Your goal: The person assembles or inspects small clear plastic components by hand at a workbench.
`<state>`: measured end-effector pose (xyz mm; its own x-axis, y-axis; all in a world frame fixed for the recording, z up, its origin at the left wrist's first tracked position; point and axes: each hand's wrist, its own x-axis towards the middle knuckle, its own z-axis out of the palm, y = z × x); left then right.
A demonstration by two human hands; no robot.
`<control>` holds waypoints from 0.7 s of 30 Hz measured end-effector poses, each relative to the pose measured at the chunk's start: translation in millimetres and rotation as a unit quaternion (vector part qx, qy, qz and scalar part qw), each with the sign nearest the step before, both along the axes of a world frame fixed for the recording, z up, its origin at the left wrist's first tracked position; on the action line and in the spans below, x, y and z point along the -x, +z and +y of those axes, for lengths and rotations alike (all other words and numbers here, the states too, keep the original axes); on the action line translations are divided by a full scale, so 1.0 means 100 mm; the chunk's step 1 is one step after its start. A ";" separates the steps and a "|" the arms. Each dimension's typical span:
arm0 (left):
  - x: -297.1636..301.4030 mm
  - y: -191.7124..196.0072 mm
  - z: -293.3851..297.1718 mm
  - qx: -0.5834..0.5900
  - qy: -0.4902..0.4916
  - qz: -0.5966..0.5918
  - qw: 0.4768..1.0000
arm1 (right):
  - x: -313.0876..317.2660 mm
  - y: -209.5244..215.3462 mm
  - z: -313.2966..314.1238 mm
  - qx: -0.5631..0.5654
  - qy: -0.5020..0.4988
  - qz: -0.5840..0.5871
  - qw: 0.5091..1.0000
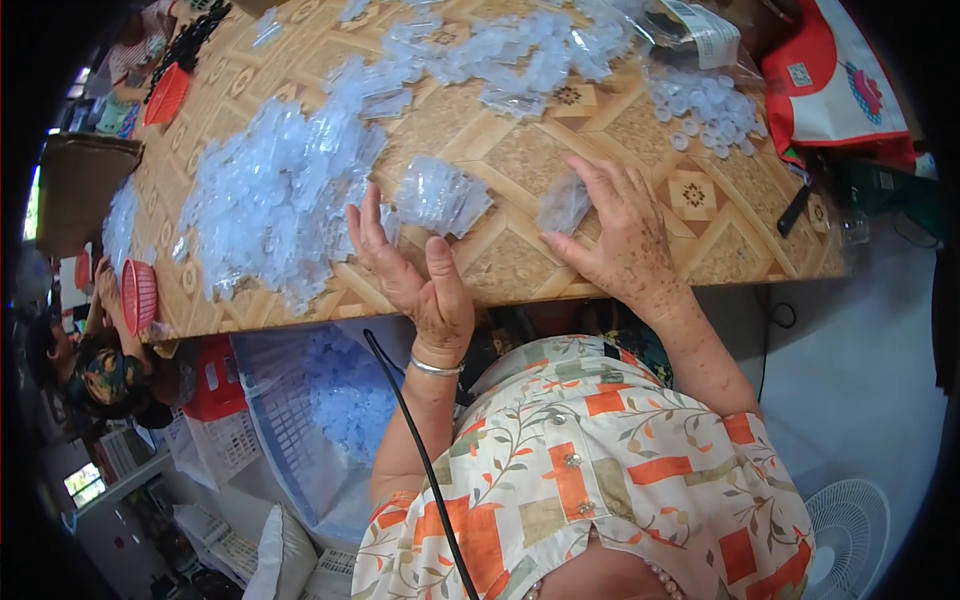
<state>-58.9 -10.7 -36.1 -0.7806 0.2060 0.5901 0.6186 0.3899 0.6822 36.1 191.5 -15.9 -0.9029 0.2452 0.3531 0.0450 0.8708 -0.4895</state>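
My left hand [420,285] is raised at the near table edge, palm partly turned up and fingers apart, with nothing in it. Just beyond its fingertips lies a small stack of clear plastic packets [440,196]. My right hand [630,235] rests on the tabletop with its thumb and fingers spread. A single small clear plastic packet [562,206] lies between that thumb and forefinger, its right side partly covered by the hand. To the left spreads a large heap of clear bluish plastic packets [275,195].
Small round translucent caps [708,112] lie at the far right, near a red and white bag [832,75] and a black-handled tool [793,210]. Red baskets [140,297] stand along the left side, where another person [95,370] sits. Below the table is a lined crate [300,420].
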 end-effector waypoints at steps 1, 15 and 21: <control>0.00 0.00 -0.02 0.002 0.007 0.003 1.000 | 0.07 0.04 -0.05 0.002 0.007 0.003 1.000; 0.01 -0.01 -0.11 -0.047 0.012 0.038 0.998 | 1.46 0.31 -0.87 -0.011 0.157 0.110 0.981; 0.01 -0.03 -0.08 -0.041 0.006 0.008 0.999 | 1.57 0.20 -0.85 -0.017 0.125 -0.018 0.992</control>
